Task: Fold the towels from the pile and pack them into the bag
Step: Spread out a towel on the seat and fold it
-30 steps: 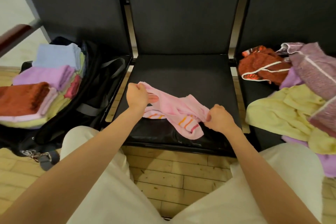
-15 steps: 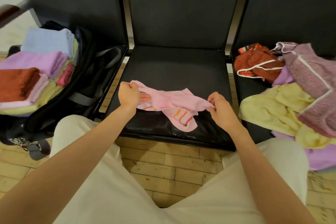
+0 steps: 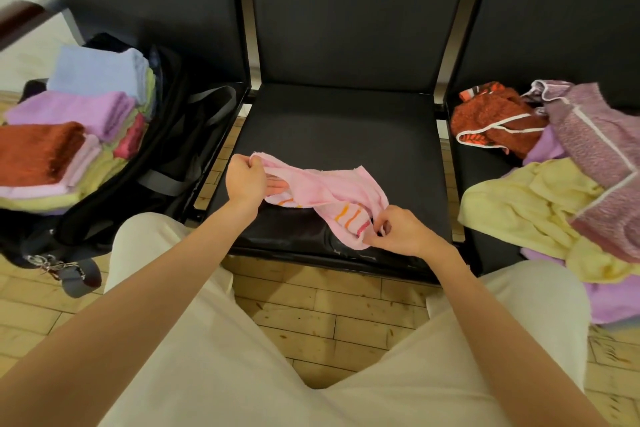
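The right hand pinches a lower corner of the pink towel between thumb and curled fingers, low over the front of the middle seat. To its left and a little farther out, the left hand grips the towel's other end, fingers curled round a bunched edge that sticks up above the fist. The towel hangs slack and crumpled between the two hands, sagging onto the seat; its orange and red stripes show just left of the right hand. Nearer than both hands are the person's knees in pale trousers, with a wooden floor between them. Right of the right hand, on the next seat, lies the pile of unfolded towels: a yellow one nearest, lilac beneath it, a mauve one with white piping draped over the top, and a rust one with white trim farther back. Left of the left hand, the black bag sits open on the other seat, its flap leaning toward the middle seat and a grey strap hanging down at the near end. Folded towels are stacked inside it: rust nearest, then lilac, then blue farthest, over pink, yellow and green layers. Beyond both hands rise the dark seat backs.
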Tool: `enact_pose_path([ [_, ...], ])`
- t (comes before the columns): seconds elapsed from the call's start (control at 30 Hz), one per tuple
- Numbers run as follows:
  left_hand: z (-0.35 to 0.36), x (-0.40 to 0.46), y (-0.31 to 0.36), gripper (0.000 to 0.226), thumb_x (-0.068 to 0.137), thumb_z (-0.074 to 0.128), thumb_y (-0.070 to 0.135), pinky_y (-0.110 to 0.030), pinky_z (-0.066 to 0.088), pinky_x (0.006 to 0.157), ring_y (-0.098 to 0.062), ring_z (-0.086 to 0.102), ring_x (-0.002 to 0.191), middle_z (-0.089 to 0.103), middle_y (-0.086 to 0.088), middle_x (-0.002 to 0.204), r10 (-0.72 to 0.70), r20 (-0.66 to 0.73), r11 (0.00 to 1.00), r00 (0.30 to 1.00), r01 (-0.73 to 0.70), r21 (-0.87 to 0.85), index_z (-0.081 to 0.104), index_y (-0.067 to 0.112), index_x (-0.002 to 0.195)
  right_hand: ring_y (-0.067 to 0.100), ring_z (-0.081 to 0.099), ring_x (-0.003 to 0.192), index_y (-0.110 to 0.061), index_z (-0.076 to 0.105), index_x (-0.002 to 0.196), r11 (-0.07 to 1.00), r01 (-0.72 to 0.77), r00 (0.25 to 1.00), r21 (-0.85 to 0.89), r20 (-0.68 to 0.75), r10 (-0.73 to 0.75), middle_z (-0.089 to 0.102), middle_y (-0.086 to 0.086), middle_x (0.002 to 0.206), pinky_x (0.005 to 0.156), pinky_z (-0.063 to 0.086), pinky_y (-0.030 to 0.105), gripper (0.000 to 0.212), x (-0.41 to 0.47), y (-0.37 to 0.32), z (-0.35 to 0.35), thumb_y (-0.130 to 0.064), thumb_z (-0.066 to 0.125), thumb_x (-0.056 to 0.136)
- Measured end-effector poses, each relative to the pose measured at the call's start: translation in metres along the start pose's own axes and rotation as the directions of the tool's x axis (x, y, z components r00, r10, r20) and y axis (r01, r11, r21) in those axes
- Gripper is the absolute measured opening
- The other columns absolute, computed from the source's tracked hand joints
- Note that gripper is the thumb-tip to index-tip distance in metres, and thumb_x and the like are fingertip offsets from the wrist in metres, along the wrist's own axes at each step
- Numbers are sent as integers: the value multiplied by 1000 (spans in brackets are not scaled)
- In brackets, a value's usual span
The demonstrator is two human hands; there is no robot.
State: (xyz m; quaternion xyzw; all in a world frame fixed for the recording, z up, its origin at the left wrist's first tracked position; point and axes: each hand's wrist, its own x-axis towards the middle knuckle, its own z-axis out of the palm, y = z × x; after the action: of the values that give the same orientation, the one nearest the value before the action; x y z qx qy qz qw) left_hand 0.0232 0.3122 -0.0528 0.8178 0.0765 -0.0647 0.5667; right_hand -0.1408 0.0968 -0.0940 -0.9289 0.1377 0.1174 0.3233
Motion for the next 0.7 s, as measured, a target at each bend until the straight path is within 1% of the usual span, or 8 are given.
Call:
enact_pose_path([
  [0.13, -11, -10, 0, 12, 103, 36, 18, -38, 61, 60, -28, 70, 60, 67, -15, 86, 16, 23, 999, 1000, -15, -34, 46, 11, 105, 18, 62, 72, -7, 67, 76, 999, -37, 996, -7, -80, 36, 65, 9, 82, 72, 53, 28, 20, -8, -3, 4, -25, 69, 85],
  [0.23, -28, -6, 0, 11, 103, 37, 17, -27, 57, 49, -24, 69, 60, 65, -16, 86, 80, -11, 997, 997, -80, -7, 46, 11, 104, 13, 58, 71, -6, 64, 76, 998, -63, 964, 28, -259, 68, 60, 4, 83, 68, 50, 24, 19, -16, -8, -8, -23, 68, 84],
  [0.3, -40, -1, -3, 12, 103, 37, 15, -30, 58, 50, -23, 68, 57, 65, -16, 80, 152, 4, 983, 988, -151, 100, 47, 8, 103, 10, 54, 68, -8, 61, 74, 996, -73, 910, 48, -405, 86, 56, -1, 82, 63, 43, 16, 16, -23, -13, -20, -20, 68, 82],
  [0.37, -52, 3, -3, 16, 102, 38, 14, -37, 59, 57, -24, 67, 54, 65, -13, 68, 213, 73, 946, 974, -224, 235, 49, 3, 103, 7, 49, 64, -9, 58, 74, 996, -84, 857, 25, -509, 85, 53, -1, 83, 59, 35, 10, 14, -29, -18, -31, -15, 65, 84],
  [0.47, -66, 8, 10, 19, 101, 40, 13, -40, 58, 60, -24, 66, 52, 66, -8, 63, 286, 139, 873, 948, -317, 371, 51, -1, 97, 10, 50, 69, -14, 55, 78, 995, -99, 817, -1, -570, 81, 54, 3, 90, 60, 33, 13, 12, -37, -28, -47, -11, 61, 88],
  [0.57, -73, 12, 46, 19, 101, 38, 16, -42, 57, 62, -25, 65, 58, 66, -10, 69, 403, 58, 849, 913, -397, 350, 49, 0, 97, 13, 50, 71, -12, 56, 83, 998, -55, 769, 8, -638, 47, 54, 4, 88, 61, 32, 15, 7, -40, -45, -70, -7, 60, 86],
  [0.63, -77, 8, 80, 20, 101, 38, 16, -38, 53, 67, -23, 61, 72, 62, -11, 83, 499, -52, 832, 865, -462, 307, 48, -2, 102, 14, 49, 71, -11, 57, 83, 999, 22, 695, 27, -719, 4, 52, 2, 86, 58, 31, 11, 9, -41, -58, -87, -4, 62, 83],
  [0.7, -81, 2, 116, 21, 101, 38, 16, -28, 51, 65, -19, 59, 76, 59, -12, 92, 526, -143, 845, 838, -497, 198, 49, -2, 105, 14, 50, 73, -11, 57, 82, 995, 94, 603, 32, -797, -31, 51, 1, 84, 60, 33, 10, 11, -42, -73, -106, -1, 63, 81],
])
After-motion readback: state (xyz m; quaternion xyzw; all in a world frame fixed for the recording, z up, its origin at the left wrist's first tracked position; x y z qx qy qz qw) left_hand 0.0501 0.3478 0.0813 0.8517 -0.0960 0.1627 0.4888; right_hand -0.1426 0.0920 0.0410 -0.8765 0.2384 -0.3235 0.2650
